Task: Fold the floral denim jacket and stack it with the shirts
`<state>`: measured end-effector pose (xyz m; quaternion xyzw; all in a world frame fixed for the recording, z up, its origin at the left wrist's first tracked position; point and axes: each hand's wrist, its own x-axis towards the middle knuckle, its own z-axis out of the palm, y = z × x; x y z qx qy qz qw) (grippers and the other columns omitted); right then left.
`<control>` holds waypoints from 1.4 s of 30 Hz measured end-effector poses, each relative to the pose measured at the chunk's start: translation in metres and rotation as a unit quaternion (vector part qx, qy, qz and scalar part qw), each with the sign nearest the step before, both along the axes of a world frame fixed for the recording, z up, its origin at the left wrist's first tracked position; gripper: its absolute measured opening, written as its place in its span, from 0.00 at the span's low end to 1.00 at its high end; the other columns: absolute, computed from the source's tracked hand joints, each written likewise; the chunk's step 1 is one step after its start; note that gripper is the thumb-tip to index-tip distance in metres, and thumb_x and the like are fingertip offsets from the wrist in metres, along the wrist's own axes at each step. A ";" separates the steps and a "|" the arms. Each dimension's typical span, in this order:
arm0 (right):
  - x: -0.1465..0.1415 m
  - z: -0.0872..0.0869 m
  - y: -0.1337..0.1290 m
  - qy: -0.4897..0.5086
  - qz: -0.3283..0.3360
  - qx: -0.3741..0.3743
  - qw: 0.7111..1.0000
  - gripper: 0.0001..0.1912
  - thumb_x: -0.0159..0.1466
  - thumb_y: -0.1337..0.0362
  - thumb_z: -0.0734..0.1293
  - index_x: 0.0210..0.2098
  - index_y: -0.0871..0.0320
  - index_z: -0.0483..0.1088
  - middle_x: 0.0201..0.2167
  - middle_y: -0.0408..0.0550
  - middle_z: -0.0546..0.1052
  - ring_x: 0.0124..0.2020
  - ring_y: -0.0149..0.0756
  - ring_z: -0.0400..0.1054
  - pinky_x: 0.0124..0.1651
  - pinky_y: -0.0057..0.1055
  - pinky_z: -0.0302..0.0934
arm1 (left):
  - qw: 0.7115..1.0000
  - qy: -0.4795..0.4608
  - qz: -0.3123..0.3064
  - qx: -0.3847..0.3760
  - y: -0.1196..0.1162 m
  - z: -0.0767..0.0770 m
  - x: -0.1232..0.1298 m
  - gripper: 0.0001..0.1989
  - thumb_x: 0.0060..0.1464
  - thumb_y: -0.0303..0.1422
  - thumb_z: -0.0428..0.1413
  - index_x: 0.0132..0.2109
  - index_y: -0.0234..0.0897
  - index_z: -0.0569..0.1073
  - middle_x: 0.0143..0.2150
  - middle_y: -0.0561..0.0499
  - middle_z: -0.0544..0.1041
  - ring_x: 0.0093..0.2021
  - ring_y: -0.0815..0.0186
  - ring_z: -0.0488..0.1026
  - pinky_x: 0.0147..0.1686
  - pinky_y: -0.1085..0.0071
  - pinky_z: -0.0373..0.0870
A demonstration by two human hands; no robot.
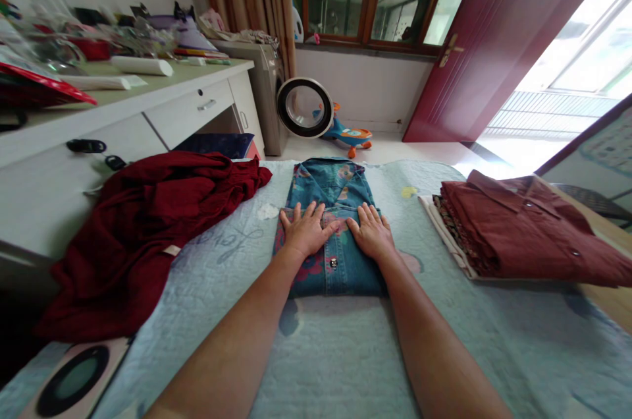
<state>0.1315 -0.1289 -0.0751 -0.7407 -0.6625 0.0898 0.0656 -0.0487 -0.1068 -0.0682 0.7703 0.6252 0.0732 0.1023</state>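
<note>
A blue denim shirt [330,185] with a floral print lies folded into a rectangle, collar at the far end. Flat on its left side rests my left hand [309,229], fingers spread. My right hand [371,229] presses on the right side in the same way, also with fingers apart. Between and below the hands a metal button shows on the shirt's front strip. Neither hand grips anything. Under the shirt is a pale blue quilted cover [336,353].
A crumpled dark red garment [143,228] spreads along the left. At right sits a stack of folded clothes [523,228], a rust-red shirt on top. Beyond are a cluttered desk [197,86], a washing machine with its door [328,106] open, a ride-on toy [351,134] and a red door [459,30].
</note>
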 end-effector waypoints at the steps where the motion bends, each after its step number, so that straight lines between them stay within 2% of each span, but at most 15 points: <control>1: 0.000 0.000 0.000 -0.002 -0.003 0.002 1.000 0.36 0.70 0.45 0.47 0.69 0.60 0.51 0.71 0.50 0.48 0.72 0.41 0.38 0.70 0.46 0.35 | 1.000 -0.003 0.001 0.000 0.001 0.000 0.000 0.40 0.56 0.63 0.34 0.68 0.50 0.56 0.72 0.50 0.53 0.70 0.40 0.44 0.61 0.30 0.36; 7: 0.000 -0.002 0.000 -0.007 -0.022 0.026 0.999 0.37 0.69 0.43 0.50 0.68 0.61 0.52 0.71 0.58 0.47 0.71 0.47 0.38 0.68 0.45 0.38 | 0.999 -0.036 -0.006 0.031 0.002 -0.002 -0.001 0.32 0.62 0.55 0.37 0.66 0.48 0.62 0.69 0.49 0.60 0.69 0.45 0.50 0.63 0.33 0.33; 12: -0.002 -0.005 0.000 -0.001 -0.045 0.051 0.998 0.37 0.68 0.44 0.52 0.67 0.65 0.54 0.70 0.65 0.49 0.70 0.53 0.41 0.66 0.49 0.40 | 0.996 -0.071 -0.009 0.060 0.002 -0.004 0.001 0.26 0.63 0.50 0.42 0.63 0.48 0.65 0.66 0.48 0.65 0.67 0.48 0.55 0.63 0.34 0.36; 15: -0.004 -0.003 -0.002 0.009 -0.052 0.123 0.991 0.35 0.68 0.49 0.56 0.66 0.67 0.56 0.69 0.66 0.52 0.70 0.55 0.42 0.66 0.54 0.37 | 0.993 -0.094 -0.015 0.070 0.003 -0.003 0.001 0.23 0.63 0.48 0.45 0.60 0.46 0.67 0.65 0.47 0.67 0.66 0.51 0.58 0.63 0.36 0.39; 18: -0.008 0.003 -0.007 0.057 0.030 0.232 0.971 0.24 0.67 0.59 0.57 0.60 0.61 0.64 0.66 0.58 0.60 0.66 0.47 0.50 0.67 0.46 0.42 | 0.988 -0.126 -0.018 0.085 0.006 -0.001 -0.001 0.20 0.63 0.46 0.47 0.57 0.44 0.69 0.62 0.46 0.70 0.62 0.54 0.63 0.64 0.41 0.43; 20: -0.012 0.008 -0.011 0.099 0.115 0.252 0.956 0.19 0.68 0.62 0.56 0.54 0.57 0.70 0.60 0.54 0.67 0.61 0.42 0.58 0.64 0.39 0.49 | 0.984 -0.146 -0.011 0.096 0.007 0.001 -0.003 0.19 0.63 0.45 0.48 0.56 0.44 0.70 0.58 0.47 0.73 0.60 0.56 0.66 0.64 0.45 0.46; 23: -0.017 0.010 -0.013 0.128 0.184 0.223 0.949 0.17 0.68 0.60 0.57 0.50 0.54 0.73 0.54 0.50 0.72 0.57 0.40 0.62 0.61 0.37 0.54 | 0.981 -0.161 -0.008 0.108 0.009 0.001 -0.004 0.16 0.62 0.43 0.51 0.52 0.42 0.72 0.54 0.48 0.75 0.56 0.58 0.68 0.63 0.51 0.50; 26: -0.019 0.008 -0.011 0.117 0.186 0.183 0.958 0.21 0.69 0.56 0.58 0.57 0.53 0.69 0.59 0.50 0.68 0.61 0.40 0.59 0.63 0.39 0.51 | 0.978 -0.172 -0.012 0.121 0.009 0.001 -0.003 0.13 0.61 0.40 0.53 0.48 0.41 0.74 0.50 0.49 0.76 0.54 0.59 0.70 0.59 0.58 0.57; 30: -0.018 0.006 -0.009 0.086 0.185 0.121 0.971 0.27 0.69 0.51 0.57 0.64 0.51 0.61 0.67 0.49 0.59 0.68 0.41 0.50 0.67 0.42 0.44 | 0.971 -0.184 0.005 0.150 0.013 0.005 -0.010 0.10 0.57 0.34 0.55 0.46 0.41 0.75 0.50 0.49 0.75 0.52 0.60 0.70 0.54 0.64 0.62; 33: -0.017 0.007 -0.011 0.074 0.187 0.099 0.975 0.30 0.68 0.47 0.57 0.66 0.49 0.58 0.69 0.47 0.55 0.70 0.42 0.45 0.68 0.44 0.41 | 0.974 -0.157 0.045 0.158 0.019 0.010 -0.023 0.11 0.56 0.30 0.54 0.46 0.41 0.75 0.51 0.49 0.74 0.52 0.59 0.70 0.54 0.62 0.63; 35: -0.018 0.008 -0.011 0.068 0.188 0.092 0.975 0.31 0.67 0.46 0.58 0.67 0.49 0.57 0.70 0.47 0.53 0.70 0.43 0.44 0.68 0.44 0.40 | 0.981 -0.122 0.061 0.137 0.023 0.011 -0.032 0.12 0.56 0.31 0.54 0.46 0.43 0.75 0.51 0.49 0.75 0.53 0.56 0.70 0.54 0.59 0.62; 39: -0.019 0.009 -0.011 0.057 0.184 0.079 0.978 0.32 0.67 0.45 0.57 0.67 0.47 0.55 0.71 0.46 0.52 0.71 0.44 0.43 0.68 0.45 0.40 | 0.995 -0.065 0.041 0.066 0.028 0.006 -0.041 0.11 0.55 0.37 0.56 0.45 0.45 0.77 0.47 0.48 0.76 0.51 0.52 0.70 0.52 0.55 0.63; 42: -0.019 0.008 -0.010 0.055 0.181 0.075 0.979 0.32 0.67 0.45 0.57 0.67 0.47 0.55 0.71 0.46 0.51 0.71 0.43 0.42 0.69 0.45 0.39 | 0.994 -0.068 0.039 0.075 0.029 0.003 -0.040 0.09 0.55 0.35 0.55 0.42 0.44 0.77 0.43 0.48 0.77 0.48 0.55 0.71 0.51 0.57 0.63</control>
